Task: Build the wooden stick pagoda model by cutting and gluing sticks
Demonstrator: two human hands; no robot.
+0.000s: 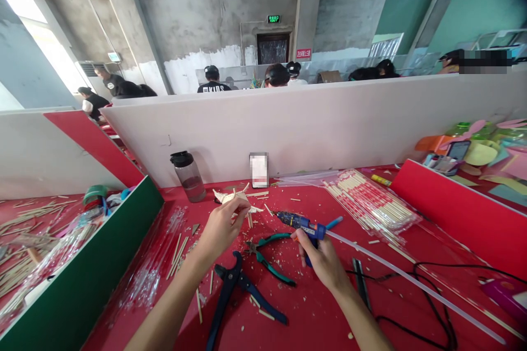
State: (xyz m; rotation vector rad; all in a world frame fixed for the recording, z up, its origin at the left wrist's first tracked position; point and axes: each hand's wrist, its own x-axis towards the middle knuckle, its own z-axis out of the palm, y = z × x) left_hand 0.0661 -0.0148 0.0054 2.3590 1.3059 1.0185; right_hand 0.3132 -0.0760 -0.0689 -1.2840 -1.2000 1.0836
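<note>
My left hand (227, 224) is closed, its fingers pinching a small model of pale wooden sticks (224, 196); the fingers hide part of it. In my right hand (323, 263) is a blue hot glue gun (303, 224), its dark nozzle pointing left, apart from the model. A long translucent glue stick (395, 269) runs out of the gun's back toward the lower right. Between my hands lie green-handled cutting pliers (275, 274) with their handles spread. Nearer to me is a dark blue hand cutter (230, 282), also spread.
A water bottle (188, 175) and a phone (259, 170) stand by the white partition (308, 126). Packs of wooden sticks (370, 200) lie at right, near a black cable (432, 307). Plastic wrappers (152, 263) lie beside the green divider (94, 274). Scraps litter the red table. People sit beyond.
</note>
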